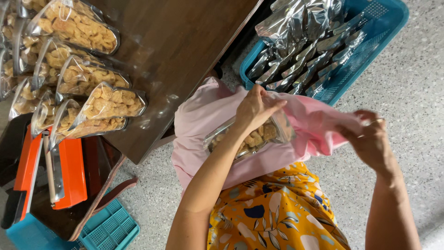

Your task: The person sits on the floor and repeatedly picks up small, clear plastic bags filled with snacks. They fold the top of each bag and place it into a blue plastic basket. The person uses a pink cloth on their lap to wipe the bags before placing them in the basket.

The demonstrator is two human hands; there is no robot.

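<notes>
Left hand (254, 109) pinching top edge of snack pouch (252, 139), pouch resting on pink cloth (203, 115) over lap. Right hand (372, 141) pinching cloth edge, lifted at right. Pouch likely light, film slippery and crinkly, contents brittle; best held by top seam, not squeezed. Filled pouches (106, 104) lie in rows on desk (185, 41), far left. Blue crate (384, 23) holds empty foil pouches (300, 41). Orange sealer (69, 171) near left.
</notes>
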